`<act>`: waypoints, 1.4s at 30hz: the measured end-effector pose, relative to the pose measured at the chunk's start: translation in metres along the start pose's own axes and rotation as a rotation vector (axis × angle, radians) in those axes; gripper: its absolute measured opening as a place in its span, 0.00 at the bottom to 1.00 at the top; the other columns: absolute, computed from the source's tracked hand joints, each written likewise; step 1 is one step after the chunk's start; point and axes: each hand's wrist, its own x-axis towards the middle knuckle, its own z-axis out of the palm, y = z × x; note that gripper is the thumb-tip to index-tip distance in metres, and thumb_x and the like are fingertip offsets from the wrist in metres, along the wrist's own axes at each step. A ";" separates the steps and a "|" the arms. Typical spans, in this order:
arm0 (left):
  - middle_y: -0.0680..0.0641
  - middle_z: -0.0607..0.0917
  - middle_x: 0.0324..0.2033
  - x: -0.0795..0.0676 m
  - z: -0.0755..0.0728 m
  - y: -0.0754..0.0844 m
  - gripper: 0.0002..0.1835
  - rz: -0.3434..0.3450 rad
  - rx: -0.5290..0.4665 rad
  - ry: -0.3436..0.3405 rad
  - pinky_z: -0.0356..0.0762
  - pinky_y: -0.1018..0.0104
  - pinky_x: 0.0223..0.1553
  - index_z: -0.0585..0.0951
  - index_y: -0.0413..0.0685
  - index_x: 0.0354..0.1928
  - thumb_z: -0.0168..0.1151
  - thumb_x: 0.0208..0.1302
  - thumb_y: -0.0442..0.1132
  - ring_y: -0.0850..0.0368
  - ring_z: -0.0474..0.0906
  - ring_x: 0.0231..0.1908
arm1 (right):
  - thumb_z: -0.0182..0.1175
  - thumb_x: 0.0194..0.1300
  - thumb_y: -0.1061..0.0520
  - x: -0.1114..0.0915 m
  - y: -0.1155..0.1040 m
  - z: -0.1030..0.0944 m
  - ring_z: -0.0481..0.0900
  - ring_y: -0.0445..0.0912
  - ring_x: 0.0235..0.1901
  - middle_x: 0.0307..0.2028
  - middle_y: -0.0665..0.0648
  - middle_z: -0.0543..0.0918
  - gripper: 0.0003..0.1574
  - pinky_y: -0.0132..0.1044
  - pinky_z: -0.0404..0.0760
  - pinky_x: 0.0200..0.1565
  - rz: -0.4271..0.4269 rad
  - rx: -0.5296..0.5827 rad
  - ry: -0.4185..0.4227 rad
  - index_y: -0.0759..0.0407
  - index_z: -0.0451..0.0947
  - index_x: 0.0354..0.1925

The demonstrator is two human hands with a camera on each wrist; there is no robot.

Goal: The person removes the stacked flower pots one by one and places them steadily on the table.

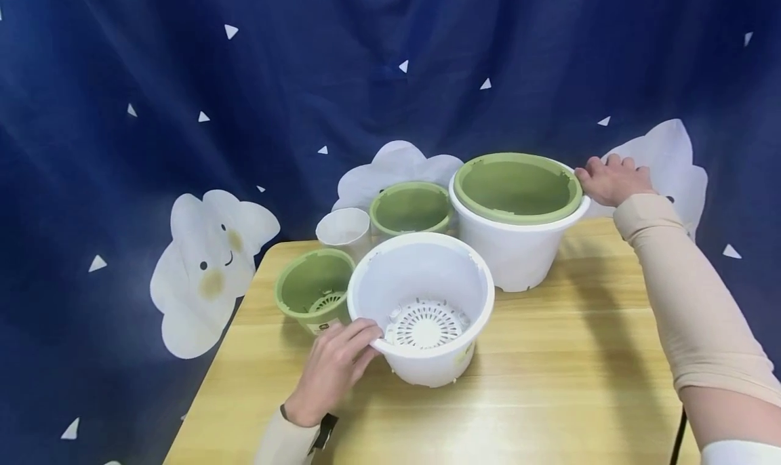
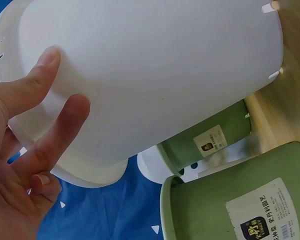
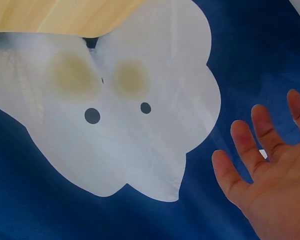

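Observation:
My left hand (image 1: 349, 348) grips the near-left rim of a white pot (image 1: 427, 275) with a perforated floor, standing at the middle of the wooden table (image 1: 549, 383). In the left wrist view its fingers (image 2: 50, 130) lie against the pot's outer wall (image 2: 155, 70), just below the rim. My right hand (image 1: 610, 179) is at the right rim of a large white pot (image 1: 512, 248) that has a green insert (image 1: 518, 187) in it. The right wrist view shows that hand (image 3: 270, 170) with straight, spread fingers and nothing in it.
A small green pot (image 1: 311, 285) stands just left of the held pot, with a small white cup (image 1: 344, 229) and a medium green pot (image 1: 411, 207) behind. A dark blue cloud-print backdrop (image 1: 207, 261) hangs behind the table. Bare tabletop lies front right.

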 end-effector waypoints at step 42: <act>0.54 0.86 0.48 0.021 0.006 -0.007 0.21 -0.124 -0.074 -0.161 0.86 0.65 0.41 0.85 0.54 0.52 0.78 0.55 0.37 0.58 0.86 0.40 | 0.19 0.76 0.30 -0.019 0.028 -0.004 0.55 0.84 0.60 0.62 0.88 0.57 0.53 0.81 0.56 0.56 0.060 0.019 -0.014 0.73 0.51 0.71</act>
